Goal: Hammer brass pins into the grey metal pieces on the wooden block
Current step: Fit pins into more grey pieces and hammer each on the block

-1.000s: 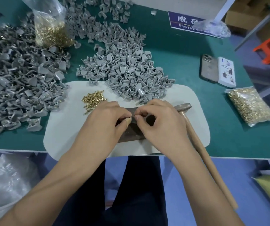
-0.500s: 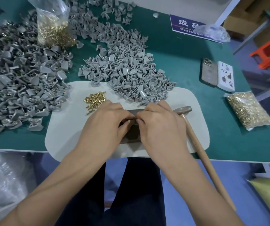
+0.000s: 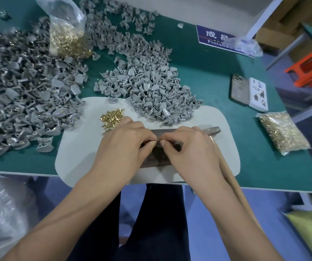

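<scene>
Green bench [image 3: 217, 87], white mat [image 3: 79, 147] at the near edge, dark wooden block [image 3: 158, 157] on the mat. Versus a second ago the hands barely move: both stay over the block, fingertips closing in tighter, view shifted slightly. Reads as a pin being seated in a grey piece, so hammering isn't started yet. Left hand [image 3: 121, 147] and right hand [image 3: 191, 147] meet fingertip to fingertip on top of the block, both pinched on a small item [image 3: 157, 140] with a brass glint; can't tell who holds the pin and who the piece. Hammer [image 3: 214, 129] lies untouched just right of the block, partly under the right hand, handle running off the bench edge. Counts: one hammer, one block, two pin bags (bag [image 3: 67, 38] far left, bag [image 3: 283, 132] right), one loose pin pile [image 3: 111, 117] on the mat, two big grey-piece heaps (heap [image 3: 19, 95] left, heap [image 3: 149, 87] centre), two phones [image 3: 249, 91], one blue sign [image 3: 215, 37].
</scene>
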### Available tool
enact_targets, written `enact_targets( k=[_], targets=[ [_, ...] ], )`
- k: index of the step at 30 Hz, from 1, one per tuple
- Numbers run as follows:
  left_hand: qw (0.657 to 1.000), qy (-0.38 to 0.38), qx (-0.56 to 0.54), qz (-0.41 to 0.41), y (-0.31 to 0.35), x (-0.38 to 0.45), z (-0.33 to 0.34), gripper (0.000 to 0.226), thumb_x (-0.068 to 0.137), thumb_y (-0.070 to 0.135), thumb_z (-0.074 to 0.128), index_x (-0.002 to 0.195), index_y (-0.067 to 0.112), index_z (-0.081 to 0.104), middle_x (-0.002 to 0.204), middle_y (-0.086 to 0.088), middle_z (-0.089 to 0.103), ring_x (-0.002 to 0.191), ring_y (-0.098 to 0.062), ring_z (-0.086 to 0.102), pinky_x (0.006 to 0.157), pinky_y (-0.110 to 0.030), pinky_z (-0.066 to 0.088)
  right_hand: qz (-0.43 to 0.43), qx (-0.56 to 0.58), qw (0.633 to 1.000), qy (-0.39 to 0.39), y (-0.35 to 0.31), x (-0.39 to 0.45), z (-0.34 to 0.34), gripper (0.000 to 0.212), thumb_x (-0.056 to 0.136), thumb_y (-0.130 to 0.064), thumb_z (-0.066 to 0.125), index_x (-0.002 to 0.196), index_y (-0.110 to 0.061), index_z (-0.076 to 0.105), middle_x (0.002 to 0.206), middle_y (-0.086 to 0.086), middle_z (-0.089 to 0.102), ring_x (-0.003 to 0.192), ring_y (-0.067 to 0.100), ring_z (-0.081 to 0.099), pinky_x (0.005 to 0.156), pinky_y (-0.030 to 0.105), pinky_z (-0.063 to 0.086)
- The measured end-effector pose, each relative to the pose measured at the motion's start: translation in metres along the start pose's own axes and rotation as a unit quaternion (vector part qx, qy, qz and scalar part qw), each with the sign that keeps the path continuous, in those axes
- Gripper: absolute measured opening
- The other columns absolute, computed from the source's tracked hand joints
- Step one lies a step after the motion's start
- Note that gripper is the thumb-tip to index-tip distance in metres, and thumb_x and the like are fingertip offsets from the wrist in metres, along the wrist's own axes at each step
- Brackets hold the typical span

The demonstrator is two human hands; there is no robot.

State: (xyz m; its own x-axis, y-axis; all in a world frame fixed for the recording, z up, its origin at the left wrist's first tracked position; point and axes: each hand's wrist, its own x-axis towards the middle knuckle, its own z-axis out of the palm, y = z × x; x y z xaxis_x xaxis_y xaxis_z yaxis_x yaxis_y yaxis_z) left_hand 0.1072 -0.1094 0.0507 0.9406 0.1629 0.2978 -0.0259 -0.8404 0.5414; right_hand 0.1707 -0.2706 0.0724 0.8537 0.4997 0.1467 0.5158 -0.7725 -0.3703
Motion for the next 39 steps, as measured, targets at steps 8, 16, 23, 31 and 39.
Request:
enact_targets(
  k=[8, 16, 23, 31, 39],
  targets=[
    [0.999, -0.028, 0.023, 0.013, 0.001, 0.007, -0.003, 0.004, 0.081, 0.028, 0.077, 0.079, 0.029, 0.073, 0.071, 0.012, 0.058, 0.082, -0.013, 0.046, 0.057, -0.03, 0.042, 0.135, 0.216, 0.958, 0.131, 0.057, -0.012, -0.017, 0.02, 0.097, -0.028, 0.069, 0.082, -0.04, 0.071, 0.082, -0.017, 0.07, 0.077, 0.006, 0.061, 0.068, 0.017, 0.042],
    [0.999, -0.019, 0.026, 0.009, 0.0, 0.005, -0.002, 0.004, 0.081, 0.031, 0.076, 0.079, 0.032, 0.072, 0.071, 0.015, 0.058, 0.082, -0.011, 0.046, 0.057, -0.031, 0.045, 0.282, -0.052, 0.958, -0.005, 0.105, -0.047, -0.008, 0.025, 0.102, -0.041, 0.054, 0.108, -0.017, 0.054, 0.106, 0.005, 0.058, 0.1, 0.031, 0.054, 0.072, 0.043, 0.044],
    [0.999, -0.014, 0.031, 0.004, 0.001, 0.005, -0.002, 0.006, 0.082, 0.03, 0.077, 0.078, 0.033, 0.073, 0.068, 0.015, 0.057, 0.08, -0.01, 0.043, 0.054, -0.028, 0.042, 0.198, 0.281, 0.938, 0.042, 0.076, -0.046, -0.041, 0.034, 0.105, -0.045, 0.039, 0.092, -0.024, 0.063, 0.068, -0.007, 0.056, 0.051, 0.014, 0.044, 0.046, 0.025, 0.037],
    [0.999, -0.008, 0.039, 0.008, -0.001, 0.005, -0.001, 0.003, 0.083, 0.037, 0.076, 0.084, 0.034, 0.075, 0.071, 0.017, 0.057, 0.082, -0.008, 0.043, 0.057, -0.027, 0.036, 0.076, 0.075, 0.994, -0.025, 0.034, -0.051, -0.036, 0.017, 0.098, -0.049, 0.053, 0.114, -0.045, 0.055, 0.073, -0.018, 0.061, 0.064, 0.012, 0.05, 0.06, 0.035, 0.044],
    [0.998, -0.01, 0.057, 0.029, -0.004, 0.004, 0.0, 0.01, 0.083, 0.04, 0.079, 0.092, 0.036, 0.079, 0.074, 0.016, 0.062, 0.083, -0.013, 0.048, 0.057, -0.027, 0.037, 0.02, 0.022, 0.999, 0.014, 0.014, -0.05, -0.027, 0.031, 0.105, -0.037, 0.048, 0.135, -0.045, 0.048, 0.096, -0.007, 0.074, 0.083, 0.026, 0.064, 0.066, 0.042, 0.055]
  ],
)
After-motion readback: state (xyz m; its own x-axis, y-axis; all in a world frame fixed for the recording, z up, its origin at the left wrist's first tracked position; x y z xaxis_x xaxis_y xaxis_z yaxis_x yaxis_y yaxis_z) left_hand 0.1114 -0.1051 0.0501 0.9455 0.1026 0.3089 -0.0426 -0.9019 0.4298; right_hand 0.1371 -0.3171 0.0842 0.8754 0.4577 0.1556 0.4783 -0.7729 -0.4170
